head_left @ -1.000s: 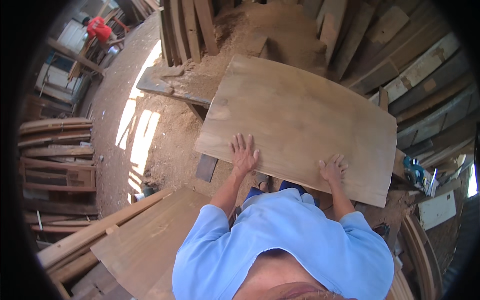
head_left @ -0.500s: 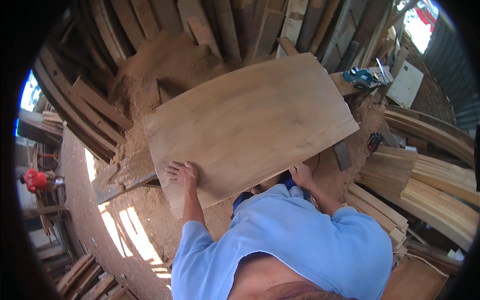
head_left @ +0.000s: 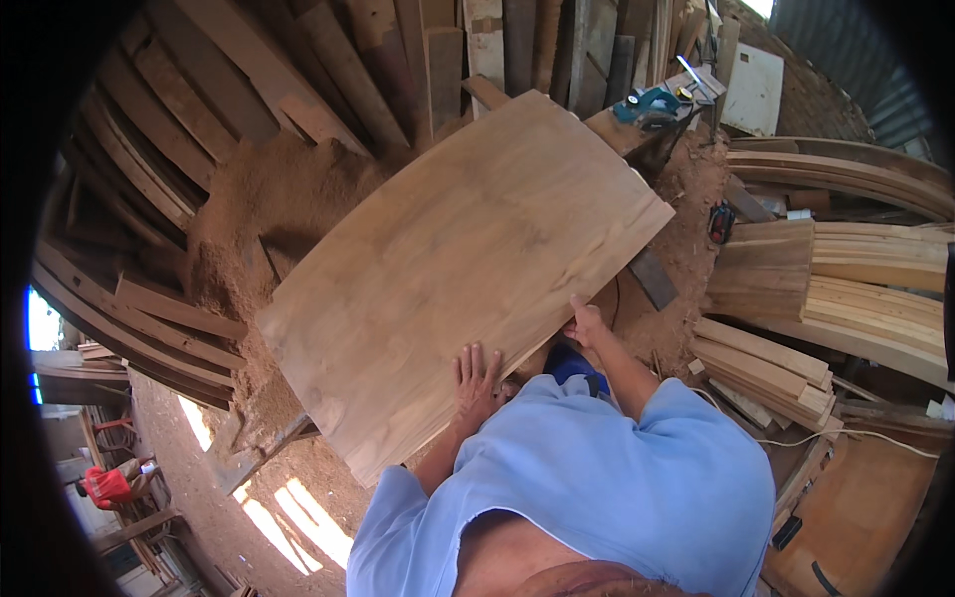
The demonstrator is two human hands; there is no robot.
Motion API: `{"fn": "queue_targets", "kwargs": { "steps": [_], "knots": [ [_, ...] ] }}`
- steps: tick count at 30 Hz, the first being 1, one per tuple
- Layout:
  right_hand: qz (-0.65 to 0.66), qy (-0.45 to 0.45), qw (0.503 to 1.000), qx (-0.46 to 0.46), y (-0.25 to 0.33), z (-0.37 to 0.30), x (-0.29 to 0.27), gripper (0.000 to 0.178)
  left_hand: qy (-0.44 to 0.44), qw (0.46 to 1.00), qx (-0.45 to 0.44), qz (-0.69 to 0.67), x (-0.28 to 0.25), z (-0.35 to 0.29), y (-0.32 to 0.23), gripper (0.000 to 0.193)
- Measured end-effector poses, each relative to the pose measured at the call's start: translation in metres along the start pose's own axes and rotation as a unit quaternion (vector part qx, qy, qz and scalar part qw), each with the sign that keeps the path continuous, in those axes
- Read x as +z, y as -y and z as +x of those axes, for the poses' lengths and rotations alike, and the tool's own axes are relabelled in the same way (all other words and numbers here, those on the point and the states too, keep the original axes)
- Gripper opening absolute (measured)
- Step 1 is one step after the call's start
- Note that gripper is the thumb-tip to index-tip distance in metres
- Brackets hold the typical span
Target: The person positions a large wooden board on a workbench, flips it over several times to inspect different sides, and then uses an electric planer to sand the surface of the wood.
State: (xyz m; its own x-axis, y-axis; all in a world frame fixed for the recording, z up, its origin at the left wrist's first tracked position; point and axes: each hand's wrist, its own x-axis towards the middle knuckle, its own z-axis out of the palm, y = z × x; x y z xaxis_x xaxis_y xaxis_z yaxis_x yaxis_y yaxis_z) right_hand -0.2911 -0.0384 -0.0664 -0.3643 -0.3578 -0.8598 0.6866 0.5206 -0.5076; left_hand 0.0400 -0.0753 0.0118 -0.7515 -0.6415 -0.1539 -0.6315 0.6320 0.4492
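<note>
A wide, flat wooden board [head_left: 463, 249] lies slantwise in front of the person, light brown with darker smudges, streaky grain along the near side and a rough, pale right end. Near that end is a teal power tool [head_left: 647, 105]. The left hand [head_left: 476, 390] rests flat by the near edge, fingers slightly apart. The right hand [head_left: 587, 323] touches that edge, partly curled; whether it clamps the wood, I cannot tell.

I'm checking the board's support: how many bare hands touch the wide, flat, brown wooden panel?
2: the person's bare left hand lies on the wide, flat, brown wooden panel by its near edge; the bare right hand is at that edge farther right, partly hidden.
</note>
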Motion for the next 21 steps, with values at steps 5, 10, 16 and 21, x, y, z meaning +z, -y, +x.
{"fn": "queue_targets", "kwargs": {
  "steps": [5, 10, 16, 21],
  "knots": [
    [0.105, 0.02, 0.994, 0.011, 0.015, 0.002, 0.02, 0.059, -0.023, 0.986, -0.114, 0.118, -0.013, -0.055, 0.035, 0.09],
    [0.255, 0.115, 0.96, -0.018, 0.007, 0.022, 0.01, 0.051, -0.061, 0.978, -0.092, 0.176, 0.012, -0.05, 0.044, 0.091],
    [0.234, 0.06, 0.97, -0.03, 0.035, -0.008, 0.031, 0.047, -0.018, 0.987, -0.104, 0.118, -0.024, -0.043, 0.03, 0.093],
    [0.218, 0.075, 0.97, -0.083, 0.04, -0.032, 0.01, 0.036, -0.019, 0.992, -0.066, 0.105, -0.064, -0.05, 0.009, 0.093]
  ]
}}
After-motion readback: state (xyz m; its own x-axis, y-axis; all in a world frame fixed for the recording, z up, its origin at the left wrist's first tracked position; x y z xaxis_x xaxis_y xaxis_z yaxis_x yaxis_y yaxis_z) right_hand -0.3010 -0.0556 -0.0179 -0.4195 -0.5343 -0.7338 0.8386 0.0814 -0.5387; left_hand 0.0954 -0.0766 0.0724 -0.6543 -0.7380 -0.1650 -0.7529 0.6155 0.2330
